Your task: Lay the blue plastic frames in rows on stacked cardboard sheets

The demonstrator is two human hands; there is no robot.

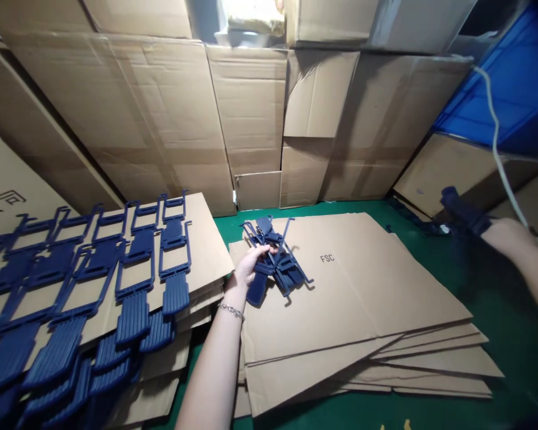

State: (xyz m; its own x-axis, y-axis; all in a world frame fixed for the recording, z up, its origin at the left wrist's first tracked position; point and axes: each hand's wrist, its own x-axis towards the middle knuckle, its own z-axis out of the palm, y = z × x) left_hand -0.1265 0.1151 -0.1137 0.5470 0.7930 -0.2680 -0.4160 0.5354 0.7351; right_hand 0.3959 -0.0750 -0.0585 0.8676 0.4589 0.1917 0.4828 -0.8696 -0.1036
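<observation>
My left hand (pixel 250 266) is closed around a bunch of dark blue plastic handle pieces (pixel 278 263), held just above a stack of flat cardboard sheets (pixel 363 298) marked FSC. A thin bracelet circles that wrist. My right hand (pixel 504 233) reaches out to the far right and touches another blue plastic piece (pixel 464 215) by a cardboard box; its fingers are hidden behind the back of the hand.
Rows of the same blue pieces (pixel 116 280) lie overlapped on a second cardboard pile at the left. Flattened cartons (pixel 251 119) stand as a wall behind. A blue crate (pixel 511 89) and a white cable (pixel 497 143) are at the right. The floor is green (pixel 488 286).
</observation>
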